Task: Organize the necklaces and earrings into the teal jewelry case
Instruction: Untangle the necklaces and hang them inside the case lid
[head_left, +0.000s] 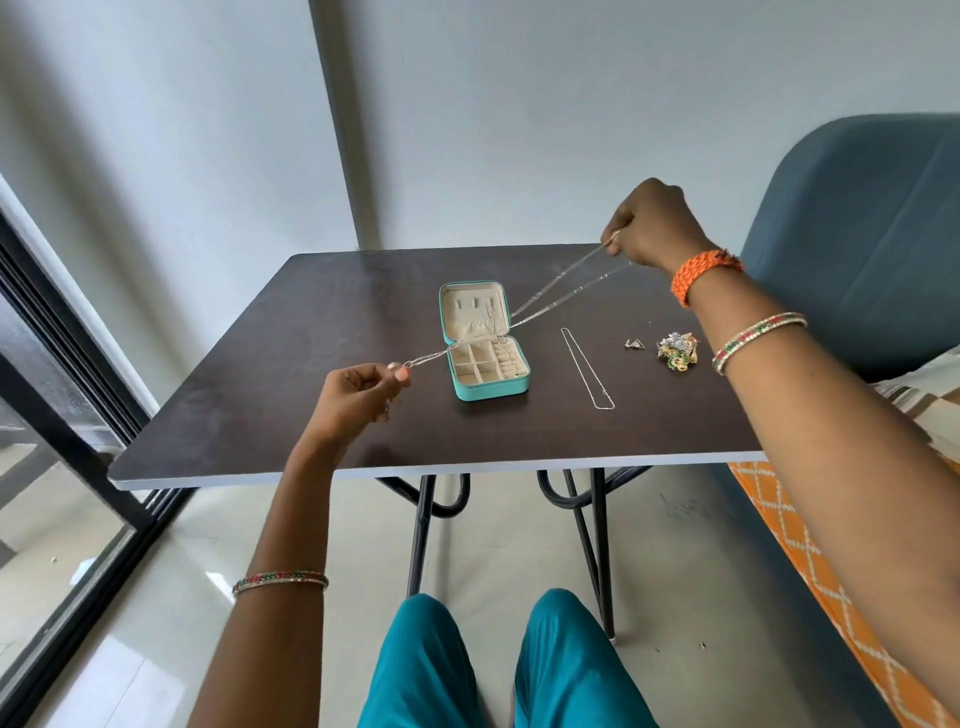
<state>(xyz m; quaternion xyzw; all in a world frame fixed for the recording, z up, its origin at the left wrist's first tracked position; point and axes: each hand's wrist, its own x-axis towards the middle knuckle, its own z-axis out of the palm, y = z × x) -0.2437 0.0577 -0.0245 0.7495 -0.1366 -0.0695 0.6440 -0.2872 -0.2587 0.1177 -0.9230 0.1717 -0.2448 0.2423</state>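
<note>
Both hands pinch a silver necklace (550, 293) taut, left hand (363, 395) low, right hand (652, 226) raised, its strands stretched above the open teal jewelry case (488, 387) on the dark table (260, 364).

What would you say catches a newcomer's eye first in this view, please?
Most striking is the thin silver chain necklace stretched taut in the air between the left hand, low at the table's near left, and the right hand, raised at the far right. Beneath it the open teal jewelry case sits mid-table on the dark wooden table. To its right lie a second thin silver chain and a colourful heap of earrings.
</note>
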